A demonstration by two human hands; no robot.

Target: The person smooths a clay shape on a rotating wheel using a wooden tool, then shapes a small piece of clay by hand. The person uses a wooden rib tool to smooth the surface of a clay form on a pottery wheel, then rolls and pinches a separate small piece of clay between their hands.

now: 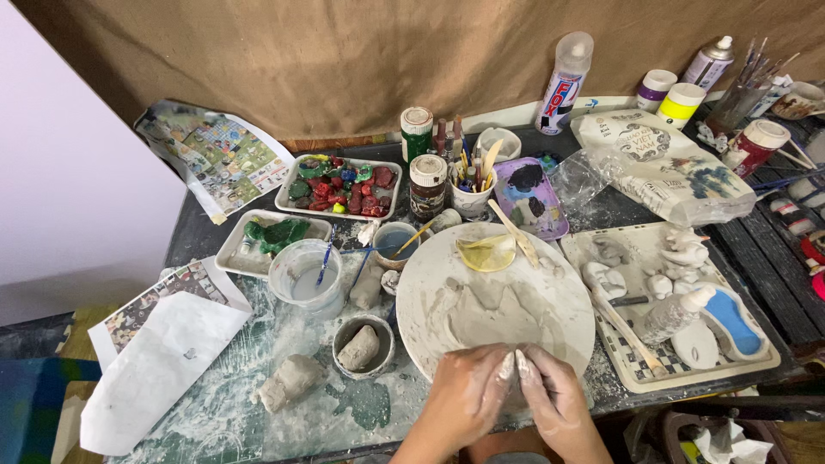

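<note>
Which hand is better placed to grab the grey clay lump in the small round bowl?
Probably the left hand. It sits nearer the grey clay lump in the small round bowl; the right hand would have to cross over it.

Wet grey clay coats the round plate (494, 301) – matt, smeared – and both hands' fingers (507, 369). At ten o'clock a translucent plastic cup (305, 275); the dark desk (344, 404) looks chalky; rough brown cloth (344, 60) behind.

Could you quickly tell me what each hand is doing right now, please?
Left hand: fingers curled, pressing clay on the round board.
Right hand: fingers curled against the left; a held piece cannot be told.
</note>
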